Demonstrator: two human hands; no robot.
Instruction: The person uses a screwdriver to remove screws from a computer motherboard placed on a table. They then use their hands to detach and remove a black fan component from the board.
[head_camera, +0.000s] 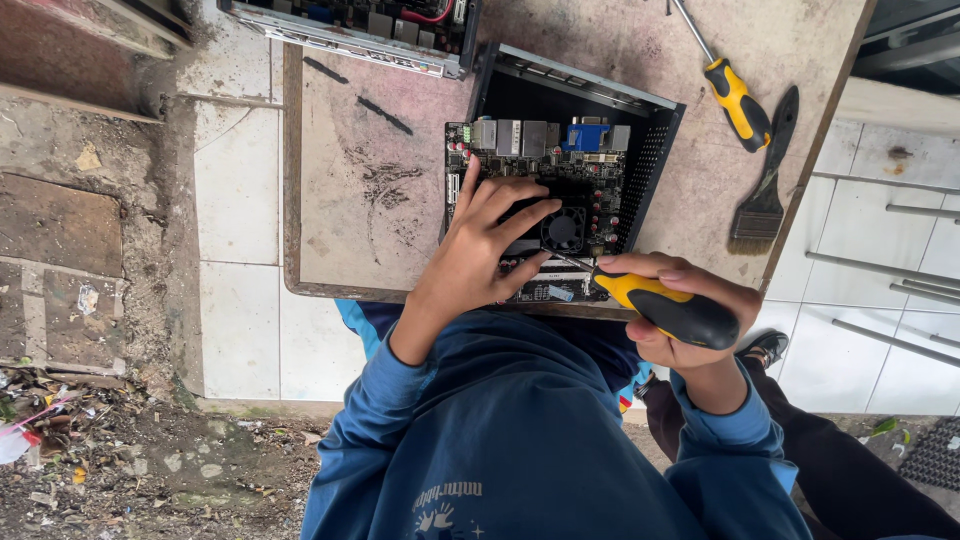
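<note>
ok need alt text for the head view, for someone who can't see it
A person's left hand rests on a circuit board in an open black metal case, while the right hand grips a yellow-and-black screwdriver at the board. A second screwdriver and a paintbrush lie on the worn table.

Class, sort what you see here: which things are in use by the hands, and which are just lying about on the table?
In use:
left hand pressing on the green circuit board
black metal case holding that board
right hand gripping a yellow-and-black screwdriver

Lying about:
second yellow-handled screwdriver
flat paintbrush
another open case at the table edge
</note>
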